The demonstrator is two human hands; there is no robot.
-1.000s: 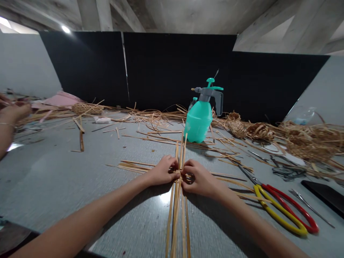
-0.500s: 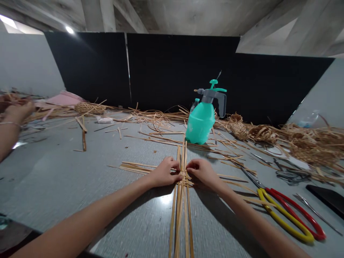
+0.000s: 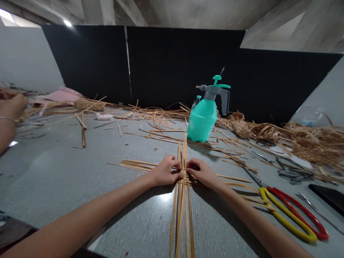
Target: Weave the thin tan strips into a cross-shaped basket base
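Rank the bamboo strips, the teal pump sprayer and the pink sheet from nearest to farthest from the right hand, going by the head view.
From the right hand:
1. Bamboo strips: right at the hand, on its left side in the view.
2. Teal pump sprayer: straight ahead, farther back.
3. Pink sheet: far off to the left, at the back.
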